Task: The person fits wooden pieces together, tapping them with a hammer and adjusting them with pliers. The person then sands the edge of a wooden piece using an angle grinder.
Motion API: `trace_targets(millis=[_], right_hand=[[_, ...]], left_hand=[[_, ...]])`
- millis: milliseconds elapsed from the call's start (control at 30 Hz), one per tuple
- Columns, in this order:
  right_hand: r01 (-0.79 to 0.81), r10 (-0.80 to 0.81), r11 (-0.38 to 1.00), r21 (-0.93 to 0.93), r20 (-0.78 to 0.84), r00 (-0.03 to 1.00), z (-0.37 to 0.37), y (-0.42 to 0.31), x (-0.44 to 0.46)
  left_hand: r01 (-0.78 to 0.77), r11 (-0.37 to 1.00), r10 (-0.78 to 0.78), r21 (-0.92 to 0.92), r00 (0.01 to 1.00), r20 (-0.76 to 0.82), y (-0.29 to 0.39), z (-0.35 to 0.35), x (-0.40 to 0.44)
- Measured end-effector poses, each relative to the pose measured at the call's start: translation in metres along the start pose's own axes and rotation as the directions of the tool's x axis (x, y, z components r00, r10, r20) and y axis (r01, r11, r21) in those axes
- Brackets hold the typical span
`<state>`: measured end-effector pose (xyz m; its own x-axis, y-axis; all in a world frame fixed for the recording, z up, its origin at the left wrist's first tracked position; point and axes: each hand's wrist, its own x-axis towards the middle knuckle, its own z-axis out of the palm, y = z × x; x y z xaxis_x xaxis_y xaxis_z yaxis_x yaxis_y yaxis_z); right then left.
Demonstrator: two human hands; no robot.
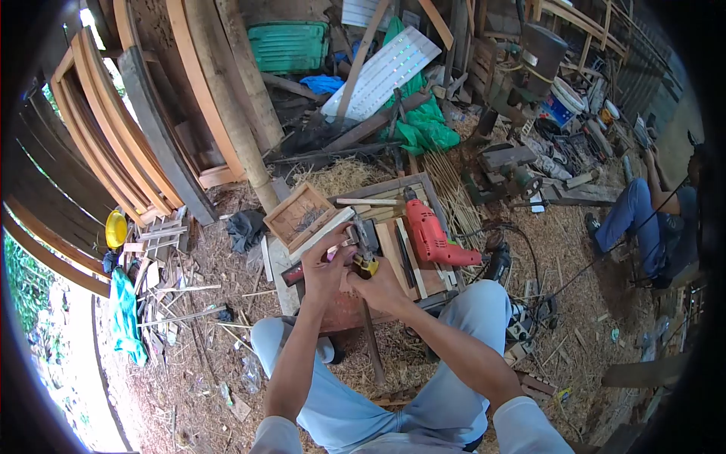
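Both my hands meet over a low work table (340, 321) in front of my knees. My left hand (324, 274) has its fingers curled at a small dark metal tool with a yellow part (367, 234). My right hand (378, 286) is wrapped round the lower, yellow end of that tool. A pale wood strip (321, 233) slants just beyond my left hand. To the right of the tool lies a red power drill (435, 234). A wooden box (299, 216) with small dark pieces inside sits at the table's far left.
Wood strips (401, 257) lie beside the drill. Black cables (533, 250) run over the chip-strewn ground at the right. A seated person (650, 219) is at the far right. Wooden frames (113, 129) lean at the left, and a green crate (287, 47) stands behind.
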<state>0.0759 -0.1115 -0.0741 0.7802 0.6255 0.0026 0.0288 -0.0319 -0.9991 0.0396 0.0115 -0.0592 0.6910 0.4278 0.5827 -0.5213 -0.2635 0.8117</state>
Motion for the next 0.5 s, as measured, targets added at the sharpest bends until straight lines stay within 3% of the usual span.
trace_targets(millis=[100,167,200,267,300,500], right_hand=[[-0.071,0.068,0.993,0.091,0.035,0.997,-0.005,-0.014,0.000],[-0.127,0.083,0.943,0.308,0.152,0.985,-0.010,-0.018,0.003],[-0.125,0.077,0.941,0.314,0.160,0.984,-0.014,-0.021,0.002],[-0.045,0.019,0.995,0.085,0.284,0.959,-0.027,-0.030,-0.002],[-0.089,0.075,0.996,0.029,0.315,0.946,-0.029,-0.035,-0.005],[-0.104,0.091,0.994,0.014,0.363,0.927,-0.034,-0.060,-0.014]], left_hand=[[-0.182,0.958,0.159,0.221,0.980,0.120,0.015,0.004,0.011],[-0.126,0.971,0.116,0.202,0.991,0.060,0.009,0.002,0.008],[-0.070,0.981,0.070,0.183,0.998,0.006,0.007,-0.003,0.008],[-0.122,0.968,0.129,0.220,0.991,-0.017,0.009,-0.010,0.013],[-0.171,0.955,0.184,0.242,0.982,-0.033,0.009,-0.012,0.015],[-0.142,0.990,0.141,0.001,0.981,-0.130,0.012,-0.015,0.013]])
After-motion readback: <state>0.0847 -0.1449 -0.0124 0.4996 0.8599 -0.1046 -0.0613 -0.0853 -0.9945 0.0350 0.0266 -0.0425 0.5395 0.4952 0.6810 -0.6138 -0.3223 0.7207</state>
